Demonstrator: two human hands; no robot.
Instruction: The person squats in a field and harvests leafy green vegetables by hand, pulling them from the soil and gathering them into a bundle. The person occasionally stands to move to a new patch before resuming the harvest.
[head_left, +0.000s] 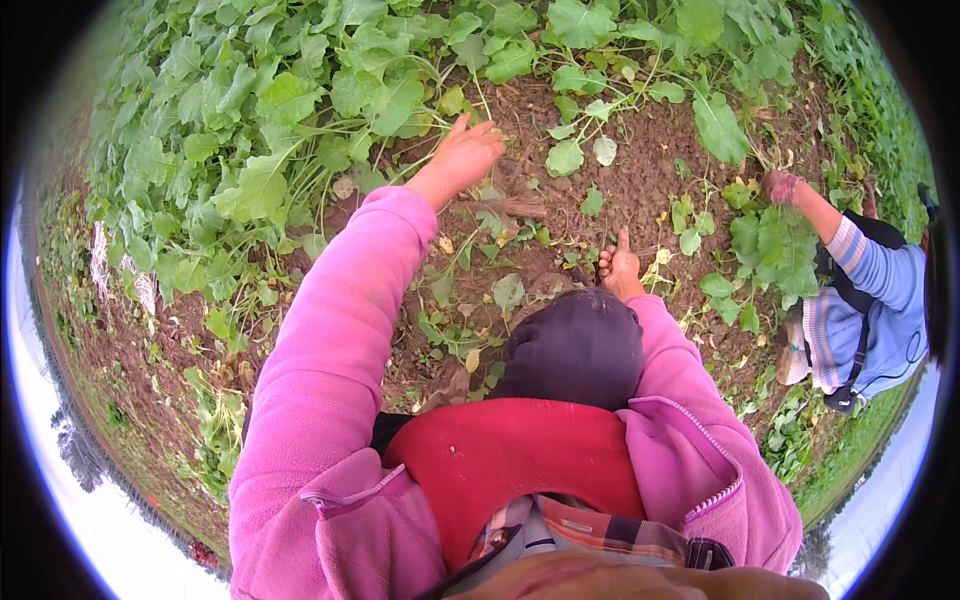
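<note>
My left hand (466, 154) reaches forward to the edge of a dense stand of leafy green brassica-like plants (360, 82). Its fingers are apart, close beside pale leaf stems, and I see nothing held in it. Lower and to the right, my right hand (621, 264) is just over the brown soil (637, 187). One of its fingers points forward while the others curl in; whether they hold anything is unclear. My dark-clad knee (577, 341) partly hides the ground beside that wrist. Small leafy sprigs (589, 154) lie or grow on the soil ahead.
On the right a co-worker in a blue top (892, 277) bends over, a gloved hand (782, 187) at a bunch of leaves (780, 247). Dry stalk debris (510, 206) lies between my hands. Pale root-like bundles (142, 289) and pulled plants (217, 420) lie to the left.
</note>
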